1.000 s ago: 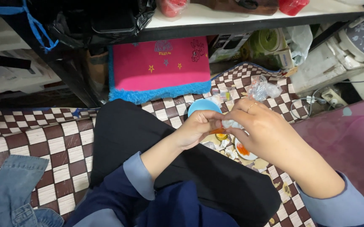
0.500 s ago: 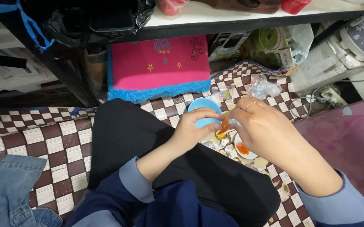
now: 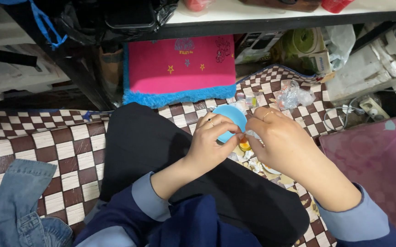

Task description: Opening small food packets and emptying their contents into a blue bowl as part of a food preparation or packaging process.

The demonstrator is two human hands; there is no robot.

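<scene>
- The small orange-yellow piece [image 3: 245, 145] sits pinched between both hands, just above the person's black-clad lap and in front of the round light-blue plastic lid [image 3: 231, 120]; what exactly it is stays too small to tell.
- The left hand [image 3: 211, 144] closes its thumb and forefinger tips on the piece's near edge, a ring showing on 1 finger.
- The right hand [image 3: 280, 144] curls its fingers over the piece from the other side, gripping it together with a scrap of clear wrapping; its fingertips are hidden.
- Judging from this, the work goes best with small pulls at the fingertips, keeping the piece low over the lap so bits fall among the pale scraps [image 3: 253, 162] already there.
- A crumpled clear plastic bag [image 3: 293, 95] lies near on the brown-and-white checked floor mat [image 3: 47, 146].
- A pink cushion with blue fringe [image 3: 182, 68] stands behind, under a shelf.
</scene>
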